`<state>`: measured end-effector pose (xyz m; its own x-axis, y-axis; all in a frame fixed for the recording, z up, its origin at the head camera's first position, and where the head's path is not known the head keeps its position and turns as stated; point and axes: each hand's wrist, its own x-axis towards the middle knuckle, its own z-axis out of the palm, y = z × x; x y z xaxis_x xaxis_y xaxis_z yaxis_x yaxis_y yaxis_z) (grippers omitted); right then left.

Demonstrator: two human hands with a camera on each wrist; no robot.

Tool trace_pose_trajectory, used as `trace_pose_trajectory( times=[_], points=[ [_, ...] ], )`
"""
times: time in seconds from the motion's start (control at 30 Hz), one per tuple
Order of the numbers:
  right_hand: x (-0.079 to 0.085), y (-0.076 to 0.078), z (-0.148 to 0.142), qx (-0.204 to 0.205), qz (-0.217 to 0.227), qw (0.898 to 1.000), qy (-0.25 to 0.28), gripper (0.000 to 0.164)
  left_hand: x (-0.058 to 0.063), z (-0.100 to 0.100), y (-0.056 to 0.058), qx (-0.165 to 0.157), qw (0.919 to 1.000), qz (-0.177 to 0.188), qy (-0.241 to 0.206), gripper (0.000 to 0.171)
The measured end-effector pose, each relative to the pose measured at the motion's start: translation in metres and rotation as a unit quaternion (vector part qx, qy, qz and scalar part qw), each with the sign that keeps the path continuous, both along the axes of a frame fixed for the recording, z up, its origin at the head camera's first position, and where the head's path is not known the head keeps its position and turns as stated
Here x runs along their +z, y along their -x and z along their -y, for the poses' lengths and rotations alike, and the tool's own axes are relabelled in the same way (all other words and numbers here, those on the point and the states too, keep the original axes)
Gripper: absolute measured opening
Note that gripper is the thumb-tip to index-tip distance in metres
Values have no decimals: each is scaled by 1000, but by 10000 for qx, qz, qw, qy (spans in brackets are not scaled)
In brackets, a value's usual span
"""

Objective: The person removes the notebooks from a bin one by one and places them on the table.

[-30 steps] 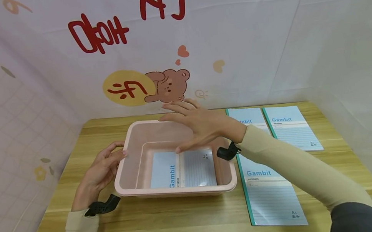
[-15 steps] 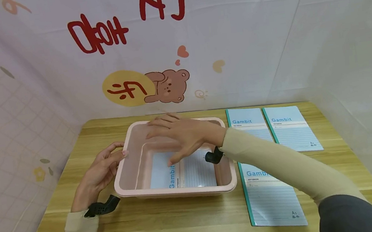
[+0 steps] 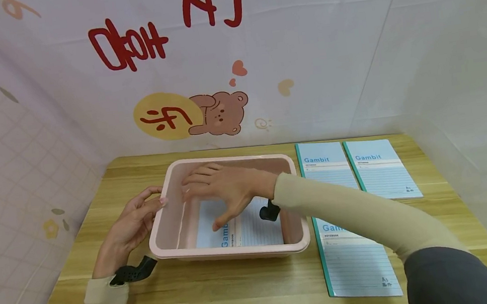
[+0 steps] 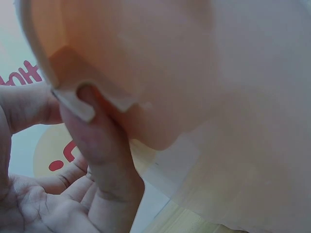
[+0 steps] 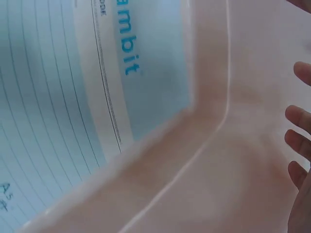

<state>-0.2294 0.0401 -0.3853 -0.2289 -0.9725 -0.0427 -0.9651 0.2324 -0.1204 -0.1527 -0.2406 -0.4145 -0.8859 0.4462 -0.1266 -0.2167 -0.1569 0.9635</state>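
A pale pink plastic basin (image 3: 233, 251) stands on the table in the head view. My left hand (image 3: 130, 224) pinches its left rim; the left wrist view shows the thumb (image 4: 99, 150) against the rim's edge. Flat on the basin's floor lies a light blue "Gambit" notebook (image 3: 259, 226), turned sideways and partly covered by my right arm. My right hand (image 3: 229, 188) is over the basin's inside with fingers spread, holding nothing. In the right wrist view its fingertips (image 5: 297, 116) show at the right edge, beside the notebook (image 5: 53, 97) and the pink wall.
Right of the basin lie several more notebooks: one at the back (image 3: 323, 155), one at the far right (image 3: 384, 170) and one in front (image 3: 359, 264). My right forearm passes over them. A white printed cloth (image 3: 328, 60) hangs behind the wooden table (image 3: 225, 301).
My right hand has moved left and down, from the basin's back rim to over its inside, fingers still spread. The left hand and the basin have stayed in place.
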Motion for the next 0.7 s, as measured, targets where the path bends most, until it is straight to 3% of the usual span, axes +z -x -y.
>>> trace_pose_trajectory(
  times=[0.27,0.53,0.7],
  points=[
    [-11,-2,16,16,260,9984,-496,90,1,-1,0,-14,10000,11,13,21],
    [-27,-4,33,182,175,9929,-1166,91,1,0,-1,-59,9999,13,-100,18],
    [-35,-4,38,312,7,9914,-1271,93,1,-1,-1,-107,9999,-25,-129,18]
  ],
)
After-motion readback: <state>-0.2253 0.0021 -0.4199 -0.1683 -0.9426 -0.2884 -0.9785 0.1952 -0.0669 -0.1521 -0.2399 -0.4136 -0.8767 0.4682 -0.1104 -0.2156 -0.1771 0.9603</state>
